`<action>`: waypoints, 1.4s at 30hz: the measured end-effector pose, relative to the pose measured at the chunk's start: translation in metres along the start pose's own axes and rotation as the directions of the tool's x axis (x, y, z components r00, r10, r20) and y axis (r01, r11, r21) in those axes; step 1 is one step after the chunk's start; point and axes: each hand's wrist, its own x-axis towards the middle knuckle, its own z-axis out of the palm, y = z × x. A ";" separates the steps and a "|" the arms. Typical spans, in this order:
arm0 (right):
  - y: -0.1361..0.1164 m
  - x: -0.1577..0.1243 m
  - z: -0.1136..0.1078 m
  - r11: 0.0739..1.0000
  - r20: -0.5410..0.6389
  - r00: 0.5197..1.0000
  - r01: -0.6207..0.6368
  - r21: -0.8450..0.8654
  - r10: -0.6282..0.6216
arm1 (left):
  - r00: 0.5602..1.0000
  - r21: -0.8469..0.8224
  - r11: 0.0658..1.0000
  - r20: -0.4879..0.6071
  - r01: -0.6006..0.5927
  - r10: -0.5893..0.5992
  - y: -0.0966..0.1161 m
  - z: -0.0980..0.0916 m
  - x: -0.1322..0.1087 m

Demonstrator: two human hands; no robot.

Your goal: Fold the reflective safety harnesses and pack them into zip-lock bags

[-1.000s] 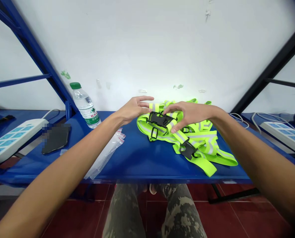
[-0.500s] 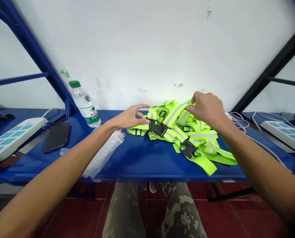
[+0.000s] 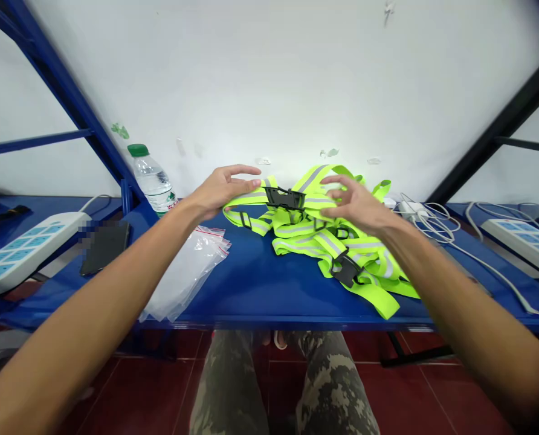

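A tangled heap of fluorescent yellow-green reflective safety straps (image 3: 328, 241) with silver bands lies on the blue shelf top (image 3: 260, 290). My left hand (image 3: 222, 190) hovers at the heap's left end, with its fingertips just short of a black plastic buckle (image 3: 285, 197). My right hand (image 3: 353, 205) sits over the heap's far side, fingers spread and curled above the straps, and I see no strap gripped. A second black buckle (image 3: 345, 267) lies lower in the heap, towards me.
A water bottle with a green cap (image 3: 154, 181) stands at the back left. Clear plastic bags (image 3: 185, 275) lie left of the heap, near a dark flat case (image 3: 104, 246). White cables and a charger (image 3: 409, 211) lie at the right. Power strips (image 3: 38, 251) sit on side shelves.
The upper buckle and nearby straps have shifted farther back and the heap has spread. My right hand has opened and moved left, and my left hand has risen slightly.
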 end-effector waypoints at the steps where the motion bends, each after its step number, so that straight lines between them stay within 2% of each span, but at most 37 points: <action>1: -0.005 0.002 -0.012 0.999 -0.006 0.999 0.044 -0.007 -0.044 | 0.999 0.091 0.996 0.039 -0.013 0.009 0.003 -0.007 0.000; 4: -0.018 0.006 -0.045 0.988 0.043 0.990 0.139 -0.067 -0.137 | 0.990 0.404 0.913 0.143 -0.062 0.004 0.010 -0.024 0.000; 7: -0.023 0.007 -0.068 0.974 0.084 0.986 0.159 -0.160 -0.147 | 0.992 0.540 0.837 0.125 -0.087 0.022 0.009 -0.035 0.004; 11: -0.026 0.005 -0.087 0.900 0.082 0.990 0.136 -0.414 -0.112 | 0.992 0.373 0.925 -0.070 -0.071 0.105 0.003 -0.038 0.011; 13: -0.029 0.002 -0.095 0.845 0.108 0.989 0.143 -0.515 -0.102 | 0.983 0.251 0.968 -0.174 -0.013 0.059 0.003 -0.039 0.013; 15: -0.034 -0.001 -0.100 0.836 0.109 0.988 0.150 -0.528 -0.109 | 0.970 0.111 0.990 -0.238 0.084 -0.055 0.006 -0.039 0.015; 17: -0.039 -0.003 -0.101 0.888 0.026 0.992 0.124 -0.442 -0.126 | 0.953 -0.049 0.986 -0.253 0.161 -0.168 0.009 -0.040 0.016; 19: -0.043 -0.003 -0.098 0.952 -0.131 0.985 0.067 -0.299 -0.110 | 0.959 -0.186 0.967 -0.191 0.174 -0.210 0.011 -0.041 0.017; 21: -0.045 0.000 -0.093 0.993 -0.298 0.953 0.016 -0.116 -0.050 | 0.981 -0.283 0.947 -0.070 0.153 -0.179 0.011 -0.042 0.017; 23: -0.044 0.003 -0.089 0.997 -0.394 0.919 0.020 0.081 0.013 | 0.992 -0.340 0.932 0.048 0.126 -0.117 0.010 -0.041 0.015; 25: -0.042 0.007 -0.087 0.960 -0.400 0.913 0.032 0.277 0.085 | 0.990 -0.380 0.919 0.126 0.109 -0.066 0.010 -0.038 0.012; 27: -0.039 0.008 -0.086 0.906 -0.320 0.935 -0.004 0.423 0.153 | 0.987 -0.403 0.910 0.158 0.097 -0.035 0.010 -0.034 0.010; 29: -0.037 0.007 -0.085 0.879 -0.245 0.951 -0.054 0.473 0.190 | 0.990 -0.432 0.898 0.140 0.076 -0.016 0.011 -0.030 0.009; 32: -0.035 0.005 -0.081 0.898 -0.219 0.962 -0.052 0.438 0.162 | 0.996 -0.465 0.885 0.085 0.038 0.002 0.013 -0.026 0.010; 35: -0.032 0.003 -0.075 0.916 -0.190 0.975 -0.029 0.399 0.113 | 0.995 -0.398 0.915 0.097 0.062 -0.025 0.010 -0.026 0.014; 37: -0.029 0.003 -0.071 0.944 -0.152 0.986 -0.014 0.330 0.067 | 0.994 -0.279 0.956 0.092 0.088 -0.064 0.005 -0.028 0.016; 40: -0.022 0.003 -0.062 0.988 -0.095 0.995 0.028 0.152 -0.013 | 0.991 0.034 0.991 0.031 0.129 -0.130 -0.007 -0.031 0.018; 42: -0.017 0.004 -0.053 0.997 -0.073 0.996 0.050 0.066 -0.045 | 0.992 0.260 0.959 0.016 0.116 -0.125 -0.013 -0.026 0.015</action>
